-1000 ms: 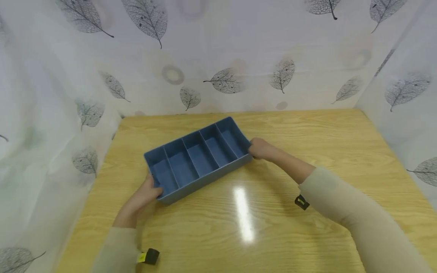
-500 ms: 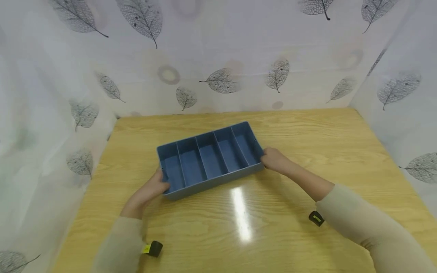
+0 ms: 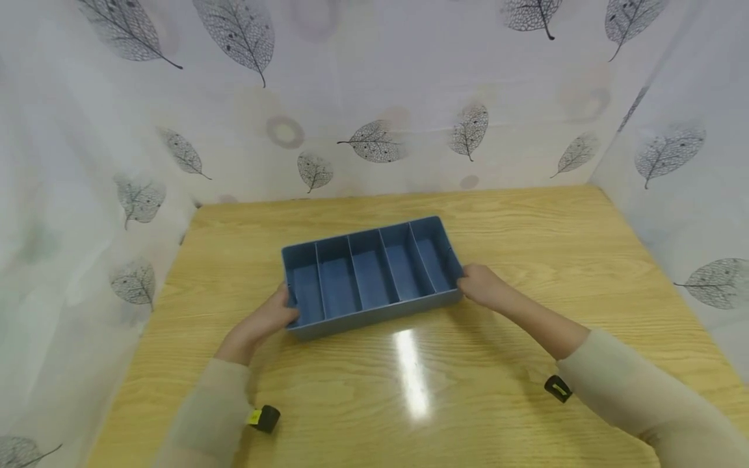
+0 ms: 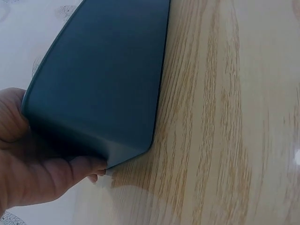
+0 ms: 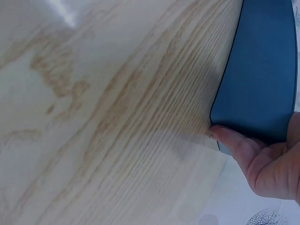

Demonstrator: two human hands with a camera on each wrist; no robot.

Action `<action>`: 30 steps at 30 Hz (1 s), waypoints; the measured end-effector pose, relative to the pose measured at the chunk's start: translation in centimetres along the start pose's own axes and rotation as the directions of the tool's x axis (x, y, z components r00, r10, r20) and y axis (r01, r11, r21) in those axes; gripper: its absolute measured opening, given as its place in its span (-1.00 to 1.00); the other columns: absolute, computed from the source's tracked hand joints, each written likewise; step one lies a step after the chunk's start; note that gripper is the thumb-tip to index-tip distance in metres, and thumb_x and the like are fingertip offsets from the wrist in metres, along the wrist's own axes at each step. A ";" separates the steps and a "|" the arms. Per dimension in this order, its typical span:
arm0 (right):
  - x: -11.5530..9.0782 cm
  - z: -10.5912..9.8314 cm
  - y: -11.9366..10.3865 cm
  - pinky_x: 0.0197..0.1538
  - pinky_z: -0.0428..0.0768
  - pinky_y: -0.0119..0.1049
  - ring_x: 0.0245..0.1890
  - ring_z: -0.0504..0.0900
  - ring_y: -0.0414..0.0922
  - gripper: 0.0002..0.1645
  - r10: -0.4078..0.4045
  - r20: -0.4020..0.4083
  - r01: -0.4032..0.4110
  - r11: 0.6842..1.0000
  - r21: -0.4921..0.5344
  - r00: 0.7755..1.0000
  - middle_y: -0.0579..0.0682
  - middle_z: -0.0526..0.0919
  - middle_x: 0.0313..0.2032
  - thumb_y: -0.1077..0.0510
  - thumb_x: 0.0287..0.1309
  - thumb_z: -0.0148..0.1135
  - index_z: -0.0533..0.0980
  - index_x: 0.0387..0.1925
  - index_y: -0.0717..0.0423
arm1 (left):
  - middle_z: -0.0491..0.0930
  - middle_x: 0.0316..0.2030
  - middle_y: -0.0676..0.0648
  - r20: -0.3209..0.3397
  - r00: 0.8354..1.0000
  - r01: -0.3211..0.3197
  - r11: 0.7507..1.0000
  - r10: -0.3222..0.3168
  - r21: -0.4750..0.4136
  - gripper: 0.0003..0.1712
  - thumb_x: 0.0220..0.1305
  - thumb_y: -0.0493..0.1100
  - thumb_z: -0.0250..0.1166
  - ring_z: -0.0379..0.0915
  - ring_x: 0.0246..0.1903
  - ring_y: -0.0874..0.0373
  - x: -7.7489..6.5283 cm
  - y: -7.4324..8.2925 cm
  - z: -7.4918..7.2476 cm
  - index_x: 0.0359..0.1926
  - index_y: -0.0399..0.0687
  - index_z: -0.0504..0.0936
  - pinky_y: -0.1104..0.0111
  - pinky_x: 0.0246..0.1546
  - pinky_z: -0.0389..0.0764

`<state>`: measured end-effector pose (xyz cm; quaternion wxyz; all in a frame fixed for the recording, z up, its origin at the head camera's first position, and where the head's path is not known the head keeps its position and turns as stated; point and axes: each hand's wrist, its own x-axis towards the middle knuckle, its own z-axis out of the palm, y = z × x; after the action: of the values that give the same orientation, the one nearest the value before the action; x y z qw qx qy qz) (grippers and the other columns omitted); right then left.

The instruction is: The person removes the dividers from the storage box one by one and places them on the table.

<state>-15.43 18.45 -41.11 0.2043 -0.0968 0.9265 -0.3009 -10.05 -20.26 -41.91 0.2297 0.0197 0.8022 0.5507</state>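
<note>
A blue divided tray [image 3: 374,270] with several compartments, nothing lying in them, sits slightly askew on the wooden table, its right end farther back. My left hand [image 3: 263,324] grips its left end, thumb over the rim and fingers against the outside. At the opposite end my right hand [image 3: 486,287] holds the near right corner. In the left wrist view the tray's outer wall [image 4: 103,79] shows, with the left fingers [image 4: 86,166] curled toward its bottom edge. The right wrist view has the right fingers [image 5: 234,140] at the lower edge of the tray wall [image 5: 258,70].
The wooden table [image 3: 526,234] reaches back to a white curtain [image 3: 421,78] with a leaf print, which also hangs at both sides. Small black devices with yellow labels show at the left wrist [image 3: 266,418] and right wrist [image 3: 558,389].
The tray has moved to the right and a little nearer in the head view, turning so that it lies straighter. Both hands have moved along with it, still gripping its ends.
</note>
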 end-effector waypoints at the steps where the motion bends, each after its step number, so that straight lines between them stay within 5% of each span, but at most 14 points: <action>1: -0.2 0.0 0.0 -0.58 0.32 -0.35 -0.68 0.31 -0.16 -0.78 0.007 0.006 -0.007 1.000 0.009 1.000 -0.04 0.40 -0.69 0.26 0.03 -0.17 0.36 -0.63 0.17 | -0.24 0.37 -0.56 0.017 1.000 -0.015 1.000 0.015 0.004 0.02 -0.05 -0.52 -0.03 -0.37 0.38 -0.40 0.1 0.0 -0.1 0.38 -0.48 -0.40 -0.12 0.36 -0.27; 5: -0.9 -0.4 0.0 -0.57 0.31 -0.38 -0.74 0.28 -0.20 -0.71 0.024 0.028 -0.025 0.999 0.028 0.999 -0.11 0.35 -0.77 0.24 0.10 -0.19 0.31 -0.69 0.09 | -0.45 0.40 -0.49 0.075 0.995 -0.071 0.997 0.070 0.007 0.04 -0.04 -0.54 -0.06 -0.58 0.38 -0.36 0.4 0.2 -0.4 0.39 -0.44 -0.49 -0.15 0.34 -0.39; 15: -1.4 -1.2 0.5 -0.57 0.36 -0.45 -0.77 0.30 -0.26 -0.66 0.126 0.115 -0.132 0.990 0.045 0.985 -0.14 0.31 -0.81 0.24 0.24 -0.08 0.31 -0.67 0.10 | -0.50 0.40 -0.46 0.138 0.986 -0.096 0.995 0.093 0.015 -0.01 -0.02 -0.57 -0.12 -0.64 0.38 -0.33 1.7 0.4 -0.1 0.38 -0.47 -0.48 -0.14 0.33 -0.42; 19: -0.9 -1.2 0.4 -0.50 0.57 -0.38 -0.60 0.58 -0.10 -0.77 0.130 0.080 -0.132 0.991 0.020 0.988 0.14 0.55 -0.58 0.27 0.20 -0.03 0.43 -0.40 0.43 | -0.52 0.40 -0.45 0.152 0.985 -0.088 0.996 0.082 0.030 -0.02 0.02 -0.56 -0.12 -0.67 0.37 -0.33 1.8 0.4 -0.2 0.38 -0.45 -0.49 -0.15 0.33 -0.44; 23: -0.7 -1.2 0.3 -0.37 0.68 -0.25 -0.27 0.66 0.16 -0.61 0.138 0.067 -0.141 0.989 0.044 0.988 0.42 0.58 -0.23 0.33 0.14 -0.05 0.39 -0.08 0.62 | -0.55 0.40 -0.44 0.175 0.983 -0.061 0.996 0.048 0.067 -0.04 0.09 -0.51 -0.12 -0.69 0.37 -0.33 1.9 0.5 -0.3 0.38 -0.43 -0.51 -0.16 0.32 -0.45; 30: -1.5 -1.5 0.7 -0.37 0.68 -0.23 -0.30 0.65 0.16 -0.62 0.119 0.093 -0.124 0.991 0.049 0.988 0.40 0.56 -0.28 0.35 0.13 -0.09 0.39 -0.11 0.64 | -0.51 0.41 -0.42 0.180 0.983 -0.060 0.995 0.044 0.082 -0.05 0.10 -0.49 -0.11 -0.65 0.39 -0.31 2.0 0.6 0.2 0.40 -0.40 -0.48 -0.16 0.33 -0.42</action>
<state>-14.78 20.26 -39.95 0.2665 -0.0480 0.9119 -0.3083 -11.88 -19.29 -42.08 0.2849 0.0997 0.8009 0.5171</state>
